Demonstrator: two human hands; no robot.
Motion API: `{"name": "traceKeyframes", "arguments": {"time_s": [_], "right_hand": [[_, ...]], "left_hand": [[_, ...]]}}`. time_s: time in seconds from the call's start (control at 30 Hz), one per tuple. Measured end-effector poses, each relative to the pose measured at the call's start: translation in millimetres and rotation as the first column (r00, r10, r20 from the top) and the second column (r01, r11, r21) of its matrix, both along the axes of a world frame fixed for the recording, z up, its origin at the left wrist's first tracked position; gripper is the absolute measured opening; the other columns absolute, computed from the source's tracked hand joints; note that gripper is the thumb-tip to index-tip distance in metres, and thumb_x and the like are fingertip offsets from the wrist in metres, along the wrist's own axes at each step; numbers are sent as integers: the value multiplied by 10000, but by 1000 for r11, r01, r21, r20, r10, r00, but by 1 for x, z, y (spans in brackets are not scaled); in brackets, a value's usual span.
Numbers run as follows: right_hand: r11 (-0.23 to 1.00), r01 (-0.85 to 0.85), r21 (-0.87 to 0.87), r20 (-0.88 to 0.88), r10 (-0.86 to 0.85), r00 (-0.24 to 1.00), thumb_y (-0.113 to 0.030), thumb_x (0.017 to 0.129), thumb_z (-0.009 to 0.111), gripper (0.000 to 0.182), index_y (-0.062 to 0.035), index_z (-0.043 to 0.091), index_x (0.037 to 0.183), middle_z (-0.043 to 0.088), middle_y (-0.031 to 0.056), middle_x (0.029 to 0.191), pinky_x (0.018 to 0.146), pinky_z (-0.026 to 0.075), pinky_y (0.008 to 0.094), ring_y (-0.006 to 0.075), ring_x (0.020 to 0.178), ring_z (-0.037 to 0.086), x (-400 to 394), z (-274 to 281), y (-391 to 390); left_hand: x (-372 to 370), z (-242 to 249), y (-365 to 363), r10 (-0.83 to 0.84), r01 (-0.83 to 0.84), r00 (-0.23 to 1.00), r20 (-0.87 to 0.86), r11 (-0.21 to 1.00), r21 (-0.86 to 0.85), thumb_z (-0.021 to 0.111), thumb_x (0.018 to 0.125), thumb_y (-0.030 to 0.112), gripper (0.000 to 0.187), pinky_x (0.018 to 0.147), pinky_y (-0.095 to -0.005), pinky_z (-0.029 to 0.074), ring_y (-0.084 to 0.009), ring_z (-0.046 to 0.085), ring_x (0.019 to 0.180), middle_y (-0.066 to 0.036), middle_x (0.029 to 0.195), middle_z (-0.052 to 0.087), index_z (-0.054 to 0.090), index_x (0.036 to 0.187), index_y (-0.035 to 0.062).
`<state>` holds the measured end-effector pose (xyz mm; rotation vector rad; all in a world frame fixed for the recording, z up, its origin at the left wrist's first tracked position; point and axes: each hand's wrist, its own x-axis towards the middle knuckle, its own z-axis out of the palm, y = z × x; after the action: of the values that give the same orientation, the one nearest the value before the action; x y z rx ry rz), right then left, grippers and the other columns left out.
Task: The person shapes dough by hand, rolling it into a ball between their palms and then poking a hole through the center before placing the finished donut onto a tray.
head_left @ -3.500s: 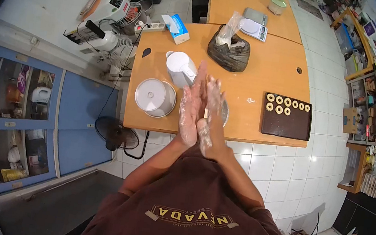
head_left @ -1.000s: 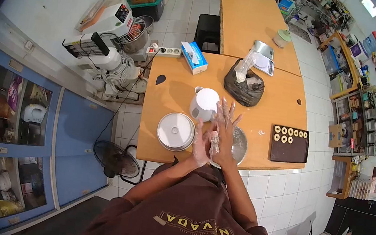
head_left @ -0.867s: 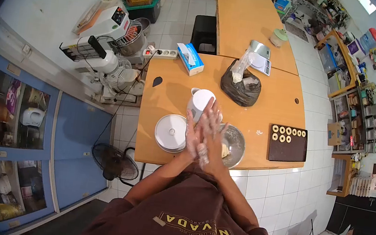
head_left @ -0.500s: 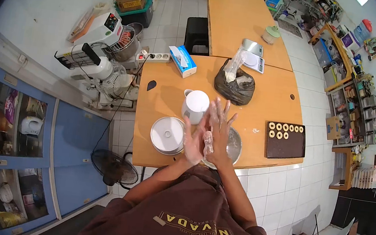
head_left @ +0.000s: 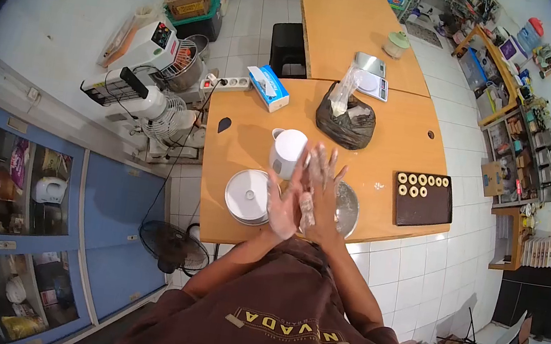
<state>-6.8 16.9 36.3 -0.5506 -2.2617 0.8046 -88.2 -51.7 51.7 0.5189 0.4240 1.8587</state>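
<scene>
My left hand (head_left: pixel 282 211) and my right hand (head_left: pixel 319 202) are raised over the near edge of the table, palms facing and meeting along their inner sides. Both have straight, spread fingers coated in white flour or dough, thickest at the right thumb. Whether anything lies between the palms is hidden. Partly behind my right hand is a metal bowl (head_left: pixel 348 213). A white pitcher (head_left: pixel 288 149) stands just beyond my fingertips. To the left sits a round container with a white lid (head_left: pixel 245 192). Pale dough rings (head_left: pixel 413 191) fill the far rows of a dark baking tray (head_left: pixel 423 214) at right.
Farther back on the wooden table (head_left: pixel 391 142) are a black plastic bag (head_left: pixel 346 127), a kitchen scale (head_left: pixel 374 86), a blue box (head_left: pixel 271 92) and a power strip (head_left: pixel 230 84). A mixer (head_left: pixel 149 44) stands at left, with a black fan (head_left: pixel 175 248) on the floor.
The hands keep nearly the same palm-to-palm pose, with a slight shift against each other. The whole view has moved a little; the table things look unmoved.
</scene>
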Motion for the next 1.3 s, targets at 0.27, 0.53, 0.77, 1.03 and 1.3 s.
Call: {"name": "traceKeyframes", "arguments": {"time_s": [0.27,0.53,0.77,1.03,1.3], "right_hand": [[988,-150,-23,-104,147,984,-590,1066,212,792,-46,243,1641,187,219,1710,1208,-94,656,462,1586,78,-2,32,-29],[998,-48,-46,-31,47,998,-567,1071,267,776,-62,195,1656,128,224,1719,1183,-76,714,493,1575,70,3,-2,-15],[997,-72,30,-32,73,997,-565,1067,258,779,-48,213,1648,132,251,1709,1191,-82,701,479,1578,73,-12,23,-24],[986,-153,-69,-112,144,983,-582,1070,171,811,-23,135,1656,81,246,1720,1171,-134,708,461,1588,32,-1,13,-29],[875,-138,-463,-400,-68,914,-687,994,183,946,-30,52,1661,54,200,1733,1278,21,522,354,1606,34,-16,58,-22]], "left_hand": [[11,-38,18,98,-97,977,-190,995,17,148,1057,691,802,1296,-428,104,-239,75,1605,-47,1755,35,34,1686,206],[1,12,1,63,-64,997,34,997,51,224,954,840,1021,1285,-490,62,-239,65,1612,-46,1757,41,49,1684,148],[14,-36,1,30,-13,990,138,992,-124,259,964,822,975,1290,-470,89,-246,71,1612,-39,1758,45,62,1686,198],[-17,16,15,205,-204,979,-1,976,69,226,938,864,985,1294,-483,80,-245,55,1608,-49,1756,16,21,1685,257],[19,13,4,212,-216,889,-405,976,38,43,863,929,1160,1281,-457,-37,-250,-62,1612,-56,1756,-66,-34,1674,103]]}}
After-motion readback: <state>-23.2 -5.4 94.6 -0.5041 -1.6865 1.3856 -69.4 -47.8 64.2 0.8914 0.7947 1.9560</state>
